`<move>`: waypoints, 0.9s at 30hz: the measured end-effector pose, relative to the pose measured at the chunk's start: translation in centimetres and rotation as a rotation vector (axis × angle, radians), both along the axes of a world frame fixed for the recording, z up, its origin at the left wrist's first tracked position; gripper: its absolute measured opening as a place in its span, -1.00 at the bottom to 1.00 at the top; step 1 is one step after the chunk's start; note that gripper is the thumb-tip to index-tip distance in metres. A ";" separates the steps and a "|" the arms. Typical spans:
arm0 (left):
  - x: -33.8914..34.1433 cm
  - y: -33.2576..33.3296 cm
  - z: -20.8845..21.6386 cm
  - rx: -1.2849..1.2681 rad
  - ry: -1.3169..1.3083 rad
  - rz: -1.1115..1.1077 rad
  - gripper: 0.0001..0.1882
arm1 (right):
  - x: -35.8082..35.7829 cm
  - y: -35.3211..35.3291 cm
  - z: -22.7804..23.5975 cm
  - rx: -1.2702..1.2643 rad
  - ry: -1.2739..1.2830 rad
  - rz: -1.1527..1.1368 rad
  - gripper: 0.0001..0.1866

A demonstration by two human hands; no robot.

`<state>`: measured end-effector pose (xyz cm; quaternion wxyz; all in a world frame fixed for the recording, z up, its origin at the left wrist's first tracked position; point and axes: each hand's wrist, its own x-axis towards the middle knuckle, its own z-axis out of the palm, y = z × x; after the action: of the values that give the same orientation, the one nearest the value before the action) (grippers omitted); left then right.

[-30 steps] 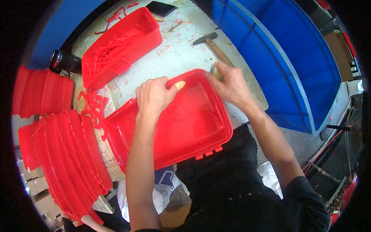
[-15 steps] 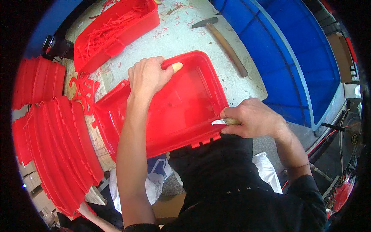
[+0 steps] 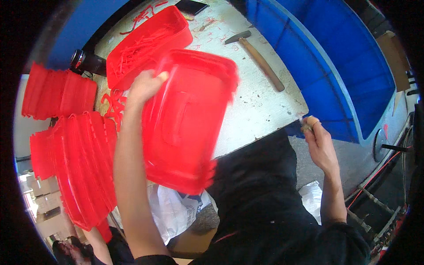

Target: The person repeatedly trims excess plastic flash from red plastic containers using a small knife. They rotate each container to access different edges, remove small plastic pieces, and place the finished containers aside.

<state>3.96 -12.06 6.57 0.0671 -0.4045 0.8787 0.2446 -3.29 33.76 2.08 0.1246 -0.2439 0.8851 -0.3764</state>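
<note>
My left hand point(image 3: 145, 88) is closed on the far left rim of a red plastic tray point(image 3: 187, 119), thumb over the edge. The tray is tilted up off the workbench point(image 3: 260, 112) and a little blurred. A pale cover wraps that thumb's tip. Out to the right, past the bench corner, my right hand point(image 3: 321, 148) grips a small knife point(image 3: 305, 126) by its handle; the blade is mostly hard to make out. Behind the held tray stands a red tub point(image 3: 176, 37) with thin red plastic offcuts point(image 3: 137, 51) in it.
A wooden-handled hammer point(image 3: 263, 66) lies on the bench. Large blue bins point(image 3: 322, 75) stand at right. Stacked red trays point(image 3: 86, 163) rise at left, near another person's arm point(image 3: 98, 245). Red strips point(image 3: 114, 104), a black cylinder point(image 3: 90, 63) and a white bag point(image 3: 170, 216) are nearby.
The red tray has moved left and been lifted and tilted by my left hand. My right hand, with the knife, has come away from its rim toward the right.
</note>
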 end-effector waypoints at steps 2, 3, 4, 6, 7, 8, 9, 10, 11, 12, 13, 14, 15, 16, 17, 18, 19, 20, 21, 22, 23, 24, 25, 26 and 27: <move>4.0 -1.7 0.0 0.273 0.126 0.124 -0.47 | 0.4 -0.2 -0.2 -0.090 -0.241 -0.007 -0.81; 6.9 -1.7 -0.1 0.321 0.212 0.136 -0.48 | 0.5 -0.3 -0.3 -0.128 -0.227 0.048 -0.81; 9.1 -1.4 -0.5 0.410 0.178 0.179 -0.49 | 0.5 -0.5 -0.5 -0.127 -0.232 0.042 -0.81; 14.2 0.4 -0.3 0.584 -0.135 0.417 -0.38 | 0.6 -0.6 -0.8 -0.124 -0.257 0.022 -0.83; 16.3 1.9 0.3 0.624 -0.207 0.395 -0.32 | 0.6 -0.8 -1.1 -0.158 -0.356 0.005 -0.82; 17.7 2.8 1.6 0.643 -0.404 0.181 -0.20 | 0.5 -0.9 -1.3 -0.200 -0.458 0.008 -0.81; 18.2 3.8 2.7 0.652 -0.523 0.142 -0.37 | 0.2 -1.2 -1.6 -0.241 -0.554 0.017 -0.81; 18.1 5.1 3.4 0.584 -0.427 0.078 -0.48 | 0.0 -1.7 -1.8 -0.208 -0.526 0.024 -0.78; 17.5 6.4 4.0 0.522 -0.338 0.028 -0.59 | -0.5 -2.2 -1.9 -0.237 -0.523 0.039 -0.77; 15.9 7.2 4.1 0.405 -0.149 -0.051 -0.67 | -1.1 -3.2 -2.1 -0.268 -0.514 0.056 -0.76; 13.6 7.7 4.0 0.293 -0.006 -0.099 -0.75 | -1.7 -4.3 -2.2 -0.285 -0.512 0.075 -0.74; 10.9 8.2 3.4 0.093 0.216 -0.181 -0.75 | -2.5 -5.7 -2.3 -0.286 -0.515 0.086 -0.69; 7.9 8.3 2.6 -0.104 0.380 -0.206 -0.75 | -3.2 -6.8 -2.4 -0.390 -0.538 0.057 -0.69; 4.7 8.0 1.5 -0.184 0.535 -0.230 -0.72 | -3.8 -7.8 -2.4 -0.431 -0.592 0.015 -0.68; 1.5 7.5 0.2 -0.322 0.642 -0.328 -0.65 | -4.2 -8.5 -2.4 -0.455 -0.654 -0.046 -0.67; -1.2 7.0 -0.8 -0.455 0.711 -0.376 -0.58 | -4.1 -8.9 -2.4 -0.501 -0.647 -0.022 -0.67; -3.1 6.7 -1.7 -0.459 0.604 -0.374 -0.52 | -4.0 -9.1 -2.4 -0.424 -0.671 -0.014 -0.67; -4.3 6.5 -2.4 -0.447 0.482 -0.370 -0.46 | -3.8 -9.0 -2.4 -0.434 -0.696 0.095 -0.67; -5.0 6.4 -3.1 -0.368 0.272 -0.320 -0.43 | -3.4 -8.7 -2.5 -0.370 -0.769 0.184 -0.67; -5.2 6.5 -3.7 -0.348 0.239 -0.320 -0.45 | -3.2 -8.5 -2.5 -0.340 -0.825 0.227 -0.64; -5.1 6.7 -4.1 -0.323 0.198 -0.319 -0.47 | -3.1 -8.3 -2.6 -0.400 -0.744 0.205 -0.64; -4.7 7.1 -4.4 -0.335 0.248 -0.342 -0.49 | -3.1 -8.3 -2.8 -0.382 -0.701 0.161 -0.64; -4.2 7.5 -4.7 -0.348 0.281 -0.363 -0.51 | -3.1 -8.4 -2.9 -0.362 -0.667 0.112 -0.63; -3.7 8.0 -5.1 -0.350 0.283 -0.378 -0.53 | -3.3 -8.8 -3.1 -0.373 -0.688 0.100 -0.62; -3.3 8.4 -5.4 -0.386 0.325 -0.390 -0.54 | -3.5 -9.4 -3.2 -0.358 -0.653 0.106 -0.63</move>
<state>0.63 -3.66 1.21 -0.1065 -0.1891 0.9691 0.1171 -6.79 24.35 -1.14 0.3749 -0.1745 0.7050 -0.5762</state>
